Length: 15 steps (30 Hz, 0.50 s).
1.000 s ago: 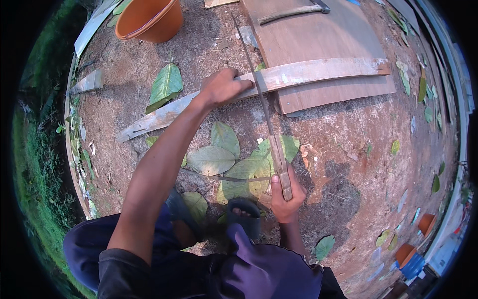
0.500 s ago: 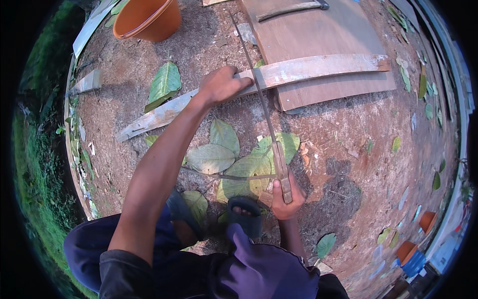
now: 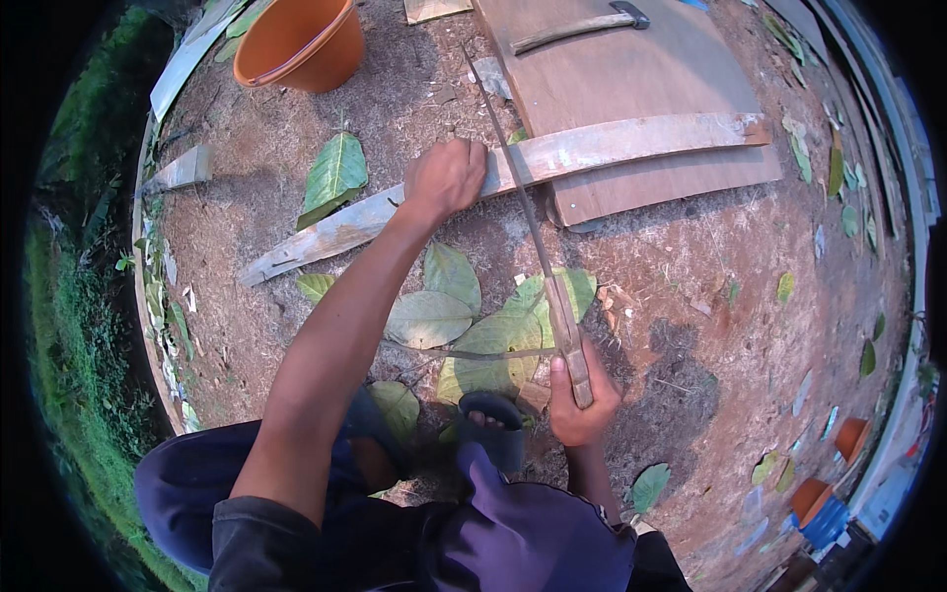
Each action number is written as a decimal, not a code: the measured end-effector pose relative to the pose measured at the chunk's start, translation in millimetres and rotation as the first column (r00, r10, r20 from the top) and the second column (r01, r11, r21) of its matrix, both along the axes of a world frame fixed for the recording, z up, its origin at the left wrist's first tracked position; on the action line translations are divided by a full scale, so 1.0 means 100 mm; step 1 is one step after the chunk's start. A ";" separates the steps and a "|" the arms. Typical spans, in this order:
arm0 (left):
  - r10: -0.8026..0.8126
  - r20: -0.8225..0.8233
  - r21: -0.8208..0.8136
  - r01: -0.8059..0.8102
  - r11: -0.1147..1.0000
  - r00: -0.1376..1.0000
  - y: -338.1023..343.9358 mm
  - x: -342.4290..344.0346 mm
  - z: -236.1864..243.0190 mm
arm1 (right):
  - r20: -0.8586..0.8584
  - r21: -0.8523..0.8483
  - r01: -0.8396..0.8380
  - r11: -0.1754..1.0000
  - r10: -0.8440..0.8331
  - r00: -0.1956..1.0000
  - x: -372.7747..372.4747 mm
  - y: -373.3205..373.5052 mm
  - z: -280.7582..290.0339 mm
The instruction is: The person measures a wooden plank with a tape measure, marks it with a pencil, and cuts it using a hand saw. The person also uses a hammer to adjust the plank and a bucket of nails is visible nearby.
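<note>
A long, weathered wooden plank (image 3: 631, 140) lies slanting across a flat wooden board, its left end over the ground. My left hand (image 3: 447, 180) is closed round the plank, just left of a handsaw (image 3: 560, 308). The saw's thin, dark blade crosses the top of the plank, close beside my left knuckles, its tip pointing away from me. My right hand (image 3: 584, 397) wraps round the saw's wooden handle, thumb along its side. Whether the teeth have cut into the wood, I cannot tell.
The flat board (image 3: 631, 79) carries a hammer (image 3: 582, 30) near its far edge. An orange bucket (image 3: 316, 54) stands at the far left. A wood block (image 3: 182, 168) lies left of the plank. Large leaves (image 3: 429, 319) litter the soil by my sandalled foot (image 3: 490, 424).
My left thumb and fingers, spread toward the blade before, are now curled in on the plank. The saw still crosses the plank in nearly the same place. The whole view has shifted slightly.
</note>
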<state>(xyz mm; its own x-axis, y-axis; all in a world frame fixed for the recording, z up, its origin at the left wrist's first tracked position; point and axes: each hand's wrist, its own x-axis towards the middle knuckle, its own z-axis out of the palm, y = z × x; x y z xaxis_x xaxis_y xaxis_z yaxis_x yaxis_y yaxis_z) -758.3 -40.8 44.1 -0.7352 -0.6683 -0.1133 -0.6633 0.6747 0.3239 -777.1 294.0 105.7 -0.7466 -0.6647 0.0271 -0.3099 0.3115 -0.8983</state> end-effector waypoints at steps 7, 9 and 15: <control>-0.045 -0.009 -0.199 0.042 0.979 0.999 0.05 0.02 -0.12 | 0.044 -0.007 0.012 1.000 -0.012 0.999 0.05 -0.05 0.27; -0.012 -0.014 -0.108 0.010 0.994 1.000 0.01 -0.03 -0.10 | 0.206 -0.005 0.014 1.000 -0.013 0.979 -0.15 -0.61 0.25; 0.026 0.129 0.019 -0.029 0.999 0.991 0.33 -0.07 0.16 | 0.049 -0.027 -0.016 1.000 0.018 0.999 -0.04 -0.20 0.11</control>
